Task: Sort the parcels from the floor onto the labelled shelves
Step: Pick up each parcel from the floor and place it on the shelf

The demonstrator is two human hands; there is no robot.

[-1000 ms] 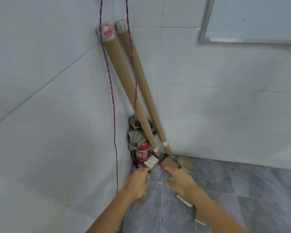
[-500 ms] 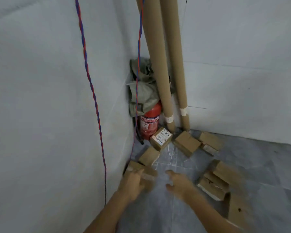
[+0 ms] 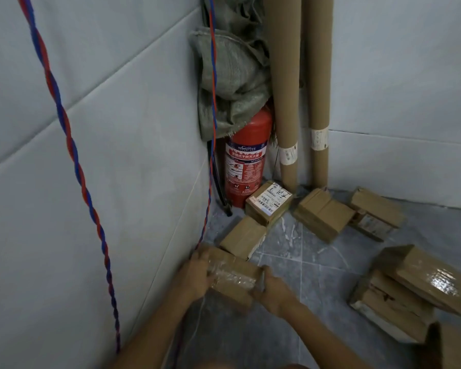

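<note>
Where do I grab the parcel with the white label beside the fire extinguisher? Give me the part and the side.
Likely the labelled parcel by its front-right side face, thumb on the label top, coming from above off the open floor. The fire extinguisher and a cardboard tube crowd its back, and a plain parcel butts its front-left.

Seven cardboard parcels [image 3: 322,217] show clearly on the floor [image 3: 312,265], with a possible eighth cut off at the lower right edge, plus two cardboard tubes [image 3: 285,75], one red fire extinguisher [image 3: 246,161], one green woven sack [image 3: 229,75] and two twisted red-and-blue cables [image 3: 72,150].
</note>
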